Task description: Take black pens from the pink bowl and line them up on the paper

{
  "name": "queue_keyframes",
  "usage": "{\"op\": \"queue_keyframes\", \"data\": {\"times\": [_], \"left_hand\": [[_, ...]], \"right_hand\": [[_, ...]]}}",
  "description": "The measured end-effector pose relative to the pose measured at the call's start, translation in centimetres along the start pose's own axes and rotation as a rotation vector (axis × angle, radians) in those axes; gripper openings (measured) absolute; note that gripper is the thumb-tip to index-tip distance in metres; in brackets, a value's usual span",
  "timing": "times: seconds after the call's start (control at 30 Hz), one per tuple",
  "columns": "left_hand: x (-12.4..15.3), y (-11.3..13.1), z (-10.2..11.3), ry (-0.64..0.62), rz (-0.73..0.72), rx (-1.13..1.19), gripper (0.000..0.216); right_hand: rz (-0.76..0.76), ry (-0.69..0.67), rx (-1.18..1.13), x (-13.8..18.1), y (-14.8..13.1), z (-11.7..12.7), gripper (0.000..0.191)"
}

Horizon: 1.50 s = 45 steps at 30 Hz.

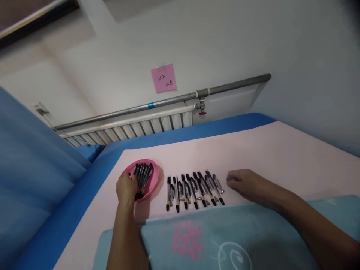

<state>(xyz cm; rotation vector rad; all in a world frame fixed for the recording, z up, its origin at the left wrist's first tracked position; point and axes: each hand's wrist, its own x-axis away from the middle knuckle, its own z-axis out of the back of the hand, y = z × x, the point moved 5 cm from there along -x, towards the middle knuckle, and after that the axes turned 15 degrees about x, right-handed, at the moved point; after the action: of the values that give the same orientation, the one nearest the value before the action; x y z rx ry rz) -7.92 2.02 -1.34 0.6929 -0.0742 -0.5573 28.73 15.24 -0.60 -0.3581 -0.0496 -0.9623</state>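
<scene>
My left hand point(127, 187) is at the left side of a pink scalloped dish point(155, 180), its fingers curled over the rim. A small dark tip shows by the fingertips, but what they hold is hidden. Inside the dish lies a bundle of black-capped pens point(144, 176) with clear barrels. Right of the dish, several pen parts point(187, 191) lie in a slanting row: long thin pieces with black ends and yellow bands, shorter dark pieces and small silver bits. My right hand point(239, 182) rests beyond the row's right end, fingers curled together, with nothing visible in them.
A pale pink sheet point(247, 150) covers the surface over a blue cover point(219, 129). Along the near edge lies a teal patterned cloth point(219, 240). Behind stand a white radiator point(152, 125) and a metal pipe point(174, 100). A blue curtain point(33, 180) hangs at left.
</scene>
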Motion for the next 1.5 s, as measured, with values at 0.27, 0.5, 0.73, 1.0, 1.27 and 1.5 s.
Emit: {"op": "queue_keyframes", "data": {"times": [0.27, 0.5, 0.73, 1.0, 1.27, 1.5], "left_hand": [[-0.8, -0.8, -0.8, -0.065, 0.005, -0.105, 0.033], [-1.3, -1.0, -0.9, -0.095, 0.022, -0.057, 0.028], [-0.8, -0.4, 0.2, -0.004, 0.010, 0.089, 0.028], [6.1, 6.5, -2.5, -0.323, 0.132, 1.430, 0.028], [15.7, 11.6, -7.9, -0.888, 0.420, 1.598, 0.024], [13.6, 11.3, -6.6, -0.809, 0.347, 1.609, 0.032]], "right_hand": [[-0.009, 0.018, -0.065, -0.2, 0.6, -0.4, 0.021], [-0.014, -0.005, -0.038, -0.1, 0.3, -0.3, 0.021], [0.004, 0.017, -0.057, -0.2, 0.4, -0.3, 0.020], [0.094, 0.196, -0.366, 1.0, -3.1, 1.3, 0.020], [0.219, -0.095, -0.761, 2.5, -7.3, -0.9, 0.015], [0.227, -0.234, -0.698, 2.8, -7.5, -1.9, 0.012]]}}
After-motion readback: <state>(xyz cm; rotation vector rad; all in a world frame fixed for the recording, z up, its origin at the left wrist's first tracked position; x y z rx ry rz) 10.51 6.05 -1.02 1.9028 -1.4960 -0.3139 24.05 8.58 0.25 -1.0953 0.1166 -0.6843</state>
